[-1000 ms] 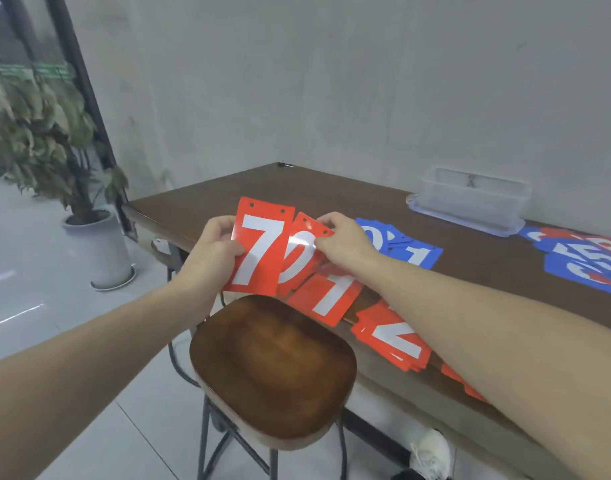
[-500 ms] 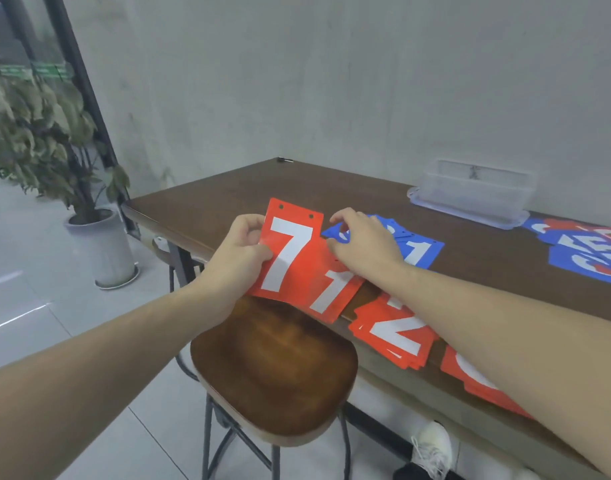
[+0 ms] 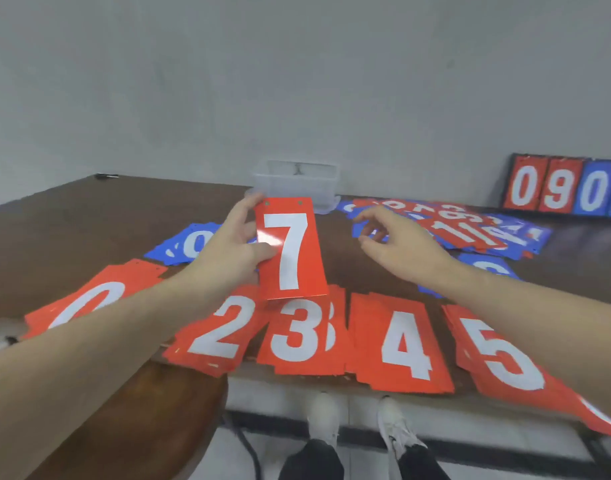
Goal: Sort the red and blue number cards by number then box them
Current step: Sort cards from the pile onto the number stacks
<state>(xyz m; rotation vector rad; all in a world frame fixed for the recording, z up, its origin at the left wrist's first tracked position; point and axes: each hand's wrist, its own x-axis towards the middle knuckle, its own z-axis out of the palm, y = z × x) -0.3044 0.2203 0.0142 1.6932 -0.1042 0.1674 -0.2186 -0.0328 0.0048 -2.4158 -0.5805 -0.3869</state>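
The view swings from the table's left end to its middle. The left hand (image 3: 234,251) now pinches the red 7 card (image 3: 292,247) alone, lifted above the 3 pile (image 3: 297,337); the right hand (image 3: 397,244) has let go, its loosely curled fingers empty over the mixed heap (image 3: 449,226). By my read, that 7 needs a spot past the 5 pile (image 3: 501,358). The clear box (image 3: 297,183) waits at the wall, on a dark wooden table (image 3: 72,216) with a scoreboard (image 3: 567,185) at far right.

I'm seeing my left hand (image 3: 233,251) holding the red 7 card (image 3: 290,247) upright above the red 3 pile (image 3: 298,336), while my right hand (image 3: 397,242) is hovering loosely curled over the table (image 3: 72,216).
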